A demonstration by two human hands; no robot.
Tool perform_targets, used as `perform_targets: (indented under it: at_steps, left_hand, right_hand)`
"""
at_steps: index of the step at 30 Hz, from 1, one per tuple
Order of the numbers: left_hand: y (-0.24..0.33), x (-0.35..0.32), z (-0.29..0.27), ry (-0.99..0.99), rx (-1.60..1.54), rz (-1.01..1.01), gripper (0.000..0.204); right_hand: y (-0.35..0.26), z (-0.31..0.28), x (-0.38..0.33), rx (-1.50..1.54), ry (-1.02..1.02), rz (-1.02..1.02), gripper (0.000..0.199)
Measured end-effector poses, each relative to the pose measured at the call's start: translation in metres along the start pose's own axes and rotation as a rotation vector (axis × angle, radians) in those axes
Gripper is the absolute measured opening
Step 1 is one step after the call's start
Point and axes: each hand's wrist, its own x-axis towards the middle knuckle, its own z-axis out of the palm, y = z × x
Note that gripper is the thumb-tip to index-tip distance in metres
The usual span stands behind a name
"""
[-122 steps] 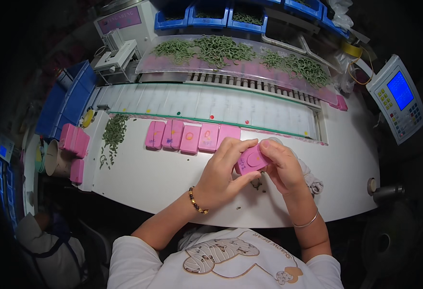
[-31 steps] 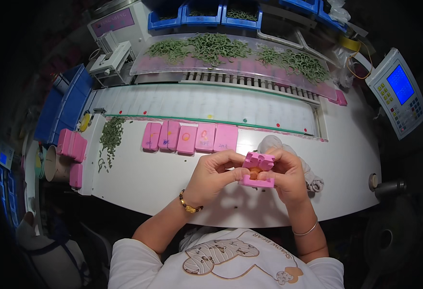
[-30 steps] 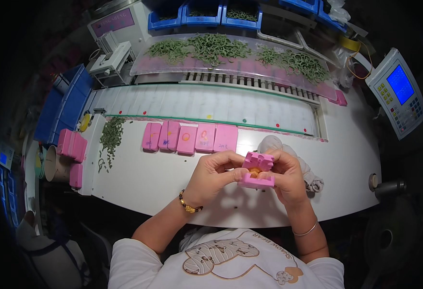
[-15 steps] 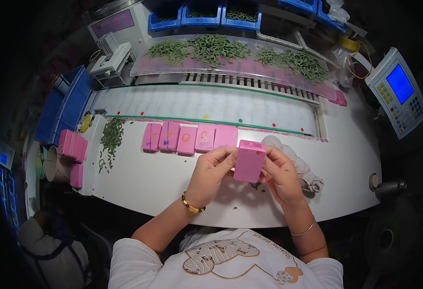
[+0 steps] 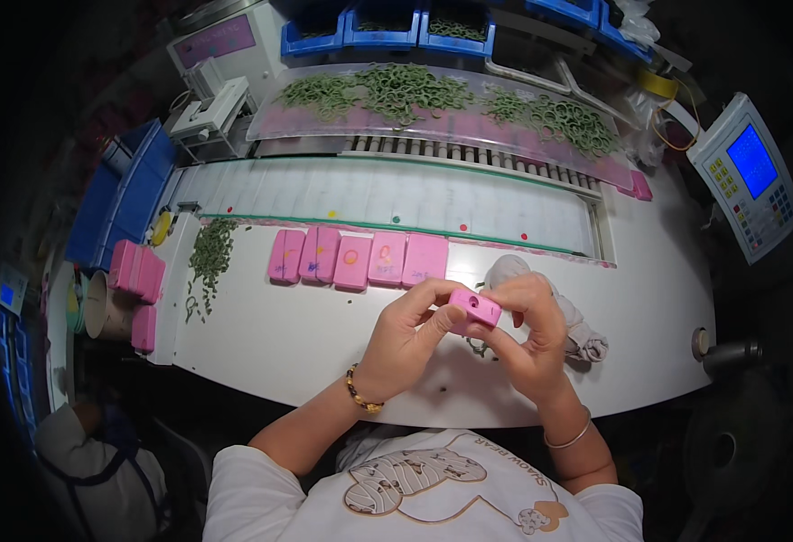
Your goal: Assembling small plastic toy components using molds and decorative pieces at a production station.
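Both hands hold a pink rubber mould (image 5: 474, 310) above the white table, with its holed end face turned up toward me. My left hand (image 5: 405, 334), a dark beaded bracelet at its wrist, grips the mould's left side with thumb and fingers. On the right side, my right hand (image 5: 527, 334) pinches it between thumb and fingers. A small green wax piece (image 5: 478, 346) lies under the hands, partly hidden. Beyond them a row of pink moulds (image 5: 351, 262) lies along the conveyor's near edge. A rolled greyish cloth (image 5: 586, 336) rests behind my right hand.
A conveyor belt (image 5: 360, 194) with coloured dots crosses behind the row. Green wax rings (image 5: 405, 90) cover a clear tray. Blue bins (image 5: 378, 27) stand at the back, a control panel (image 5: 749, 172) at right. Green scraps (image 5: 209, 257) and stacked pink moulds (image 5: 139, 271) lie left.
The pink mould has been tipped so its holed end now faces up instead of its broad face. My right fingers have shifted over it. The belt's dots have moved left.
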Motion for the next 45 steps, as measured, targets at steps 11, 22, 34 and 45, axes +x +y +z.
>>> perform_targets:
  at_steps: [11,22,34,45]
  left_hand:
    - [0.004,0.010,0.000,0.100,-0.014,-0.075,0.037]
    - [-0.010,0.015,-0.007,0.263,0.757,0.702,0.034]
    - [-0.010,0.009,-0.011,0.166,-0.064,0.051,0.048]
    - [-0.012,0.007,-0.003,0.146,-0.210,-0.041,0.039]
  right_hand:
    - [0.021,0.004,0.003,0.956,0.079,0.705,0.021]
    - [0.007,0.022,-0.008,1.244,0.004,0.841,0.042]
    - [0.011,0.019,-0.008,0.914,0.079,0.756,0.028]
    - [0.010,0.028,-0.011,0.393,0.077,0.520,0.036]
